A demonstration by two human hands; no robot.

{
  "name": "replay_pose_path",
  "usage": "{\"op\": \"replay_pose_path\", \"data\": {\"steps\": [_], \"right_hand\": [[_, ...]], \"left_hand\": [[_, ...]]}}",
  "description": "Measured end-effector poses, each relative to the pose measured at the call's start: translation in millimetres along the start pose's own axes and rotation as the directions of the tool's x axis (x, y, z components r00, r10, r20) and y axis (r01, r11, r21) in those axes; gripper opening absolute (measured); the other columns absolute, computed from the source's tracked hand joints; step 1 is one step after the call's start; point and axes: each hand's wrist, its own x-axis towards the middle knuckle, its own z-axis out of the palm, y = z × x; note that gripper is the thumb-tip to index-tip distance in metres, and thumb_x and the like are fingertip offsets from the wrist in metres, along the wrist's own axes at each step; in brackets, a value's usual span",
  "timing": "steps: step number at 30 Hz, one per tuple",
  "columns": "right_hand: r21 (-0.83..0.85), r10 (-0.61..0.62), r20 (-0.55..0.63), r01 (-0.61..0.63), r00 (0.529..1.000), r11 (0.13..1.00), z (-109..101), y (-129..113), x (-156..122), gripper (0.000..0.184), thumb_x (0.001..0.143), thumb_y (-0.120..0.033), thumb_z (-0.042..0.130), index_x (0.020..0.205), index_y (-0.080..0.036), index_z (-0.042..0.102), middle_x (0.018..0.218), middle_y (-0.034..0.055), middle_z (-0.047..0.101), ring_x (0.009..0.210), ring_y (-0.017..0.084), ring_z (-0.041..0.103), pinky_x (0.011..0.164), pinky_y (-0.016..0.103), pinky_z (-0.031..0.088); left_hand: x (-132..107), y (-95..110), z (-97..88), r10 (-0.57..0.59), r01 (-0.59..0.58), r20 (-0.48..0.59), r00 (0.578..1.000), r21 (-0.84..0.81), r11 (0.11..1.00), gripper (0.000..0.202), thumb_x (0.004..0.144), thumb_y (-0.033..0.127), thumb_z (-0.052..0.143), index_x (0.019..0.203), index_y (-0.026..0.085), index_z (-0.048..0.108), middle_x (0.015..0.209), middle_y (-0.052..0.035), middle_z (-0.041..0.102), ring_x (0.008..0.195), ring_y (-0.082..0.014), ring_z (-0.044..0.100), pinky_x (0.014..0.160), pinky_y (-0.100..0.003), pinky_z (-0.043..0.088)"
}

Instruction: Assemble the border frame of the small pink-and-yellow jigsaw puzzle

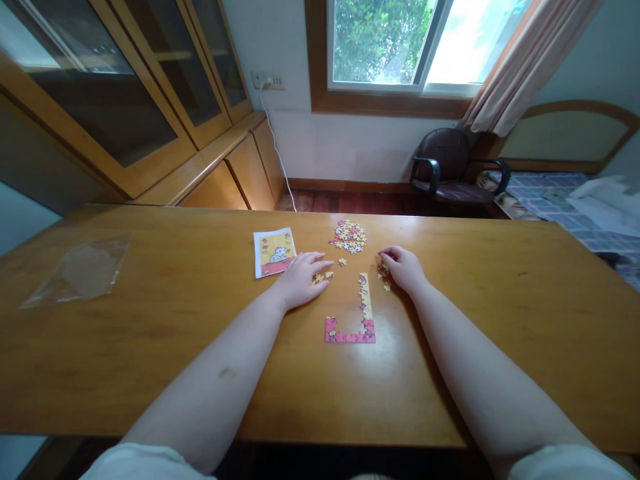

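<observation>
An L-shaped strip of joined puzzle pieces (359, 327), pink along the bottom and yellow up the right side, lies on the wooden table (500, 313). My left hand (300, 277) rests flat with fingers stretched out, its fingertips by a few loose pieces (323, 275). My right hand (403, 267) is curled, fingertips pinched over some small loose pieces (384, 275) right of the strip. Farther back sits a pile of loose pieces (349, 236). A picture card (273, 251) showing the puzzle image lies left of my left hand.
A clear plastic bag (80, 270) lies at the table's left. Glass-door wooden cabinets (150, 100) stand at the back left. A dark armchair (453, 170) sits under the window, and a bed (565, 197) lies at the right.
</observation>
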Motion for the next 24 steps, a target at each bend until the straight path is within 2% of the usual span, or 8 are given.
{"op": "replay_pose_path", "data": {"steps": [10,16,24], "right_hand": [[-0.028,-0.047,0.031,0.047,0.998,0.998,-5,-5,-3,0.033,0.088,-0.044,0.045,0.083,-0.02,0.068,0.08,0.0043,0.071,0.076,0.019,0.063,0.066,0.028,0.042],[-0.038,-0.051,0.041,0.052,0.998,0.998,-5,-5,-4,0.032,0.088,-0.042,0.046,0.082,-0.02,0.068,0.082,0.0046,0.071,0.077,0.019,0.062,0.068,0.028,0.041],[0.091,-0.016,-0.054,0.021,0.998,0.996,-4,-2,-3,0.03,0.085,-0.036,0.044,0.086,-0.018,0.068,0.078,0.0037,0.069,0.076,0.019,0.062,0.073,0.028,0.043]], "left_hand": [[5,0,5.9,0.006,-0.011,-0.053,0.999,-0.104,0.995,0.033,0.086,0.034,0.056,0.114,0.023,0.067,0.131,-0.0086,0.057,0.124,-0.0263,0.05,0.108,-0.046,0.039],[16,-5,11.9,-0.032,0.021,-0.071,0.997,-0.146,0.989,0.029,0.085,0.033,0.055,0.108,0.022,0.069,0.127,-0.0077,0.061,0.12,-0.0253,0.054,0.107,-0.045,0.041],[19,-6,12.2,-0.051,0.031,-0.136,0.989,-0.146,0.989,0.023,0.084,0.024,0.052,0.096,0.022,0.071,0.11,-0.0051,0.068,0.111,-0.0234,0.058,0.103,-0.042,0.044]]}}
